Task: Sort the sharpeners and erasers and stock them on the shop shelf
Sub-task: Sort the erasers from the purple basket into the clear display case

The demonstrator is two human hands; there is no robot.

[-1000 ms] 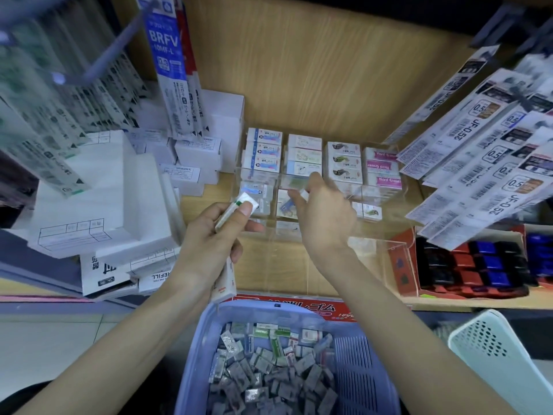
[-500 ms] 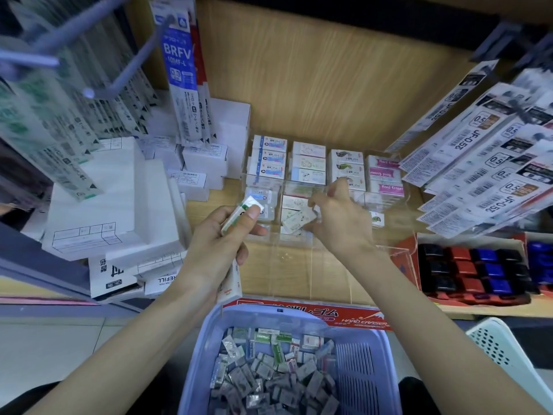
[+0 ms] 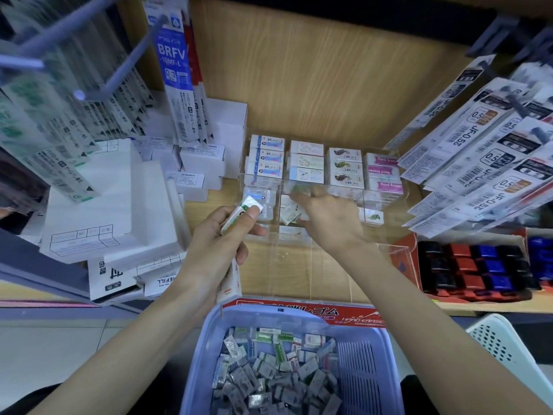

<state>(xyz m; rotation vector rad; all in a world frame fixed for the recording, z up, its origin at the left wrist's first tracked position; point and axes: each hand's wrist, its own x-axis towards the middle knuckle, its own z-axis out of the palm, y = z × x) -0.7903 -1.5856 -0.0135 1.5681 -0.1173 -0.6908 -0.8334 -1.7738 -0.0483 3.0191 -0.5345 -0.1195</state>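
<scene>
The right hand (image 3: 332,220) is reaching into the clear organiser (image 3: 299,265) on the shelf, its fingertips pinching a pale eraser (image 3: 289,213) that is sitting tilted in the second column from the organiser's left side. Tilted like that, it is likely to be wedging crookedly against the divider or landing on top of the piece in front of it instead of lying flat, and a careless push may be knocking the stacked erasers (image 3: 306,161) at the organiser's back out of line.

The left hand (image 3: 215,250) is hovering just left of the organiser's front, thumb and fingers curled round a green-striped eraser (image 3: 239,217), with a white pack (image 3: 230,283) sticking out below the palm. Carrying two things at once is loosening the hold, so one may be slipping down into the lavender basket (image 3: 206,339) below the organiser. The green stripe is also not matching the pale column or the blue-labelled column at the far left, so a wrong slot is a real danger.

The erasers are looking like small rectangular blocks in glossy printed sleeves: blue at the organiser's left, pale pictured ones next, then dark-patterned ones, and pink at its right. Loose erasers (image 3: 269,372) are lying jumbled in the basket, many of them greyish and too blurred to read. Small black, red and blue pieces (image 3: 478,268) are sitting in a red tray to the organiser's right; whether they are sharpeners I cannot tell.
</scene>
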